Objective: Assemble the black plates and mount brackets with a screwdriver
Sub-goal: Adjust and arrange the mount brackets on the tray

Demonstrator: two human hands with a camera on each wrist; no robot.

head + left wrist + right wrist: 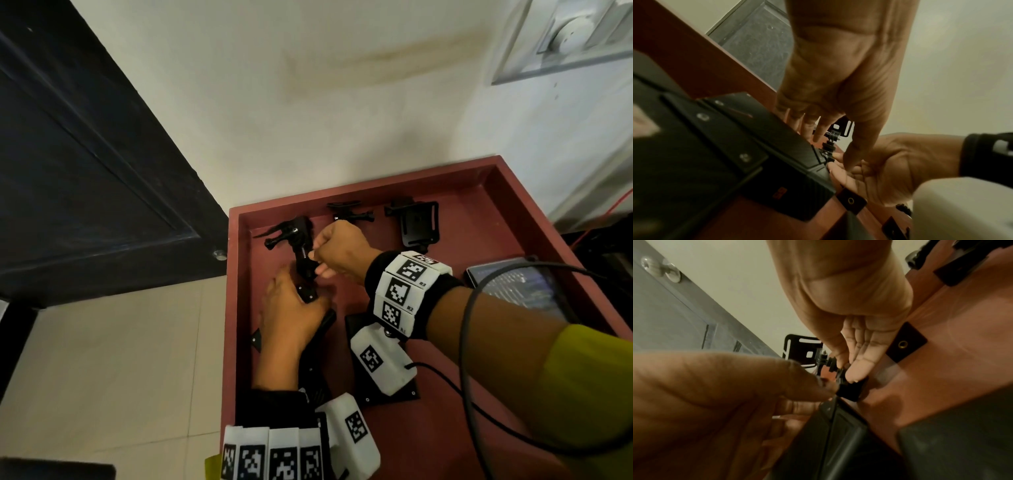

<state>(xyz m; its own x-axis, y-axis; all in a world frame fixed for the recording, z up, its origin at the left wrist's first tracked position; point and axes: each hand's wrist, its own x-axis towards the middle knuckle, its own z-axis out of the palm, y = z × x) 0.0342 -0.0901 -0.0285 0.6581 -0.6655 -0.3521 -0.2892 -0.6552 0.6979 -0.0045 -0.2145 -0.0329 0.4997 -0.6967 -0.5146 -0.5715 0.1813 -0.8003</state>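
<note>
Desk: we had a red tray-top desk (507, 219) with everything on it.
Black plate (310, 346): lay at the near left, under our left hand.
Spare brackets (416, 222): two sat along the far edge.
Left hand (291, 315): pressed down on the plate, fingers curled over its edge.
Right hand (339, 250): fingertips pinched the mount bracket (303, 253), which stood at the plate's far end.

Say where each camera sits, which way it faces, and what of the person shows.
Head: worn high, looks down on the red tray; both hands, wristbands.
Left wrist: low by the black plate, facing along the left hand at the mount bracket.
Right wrist: faces along the right hand.
All share the bracket.
</note>
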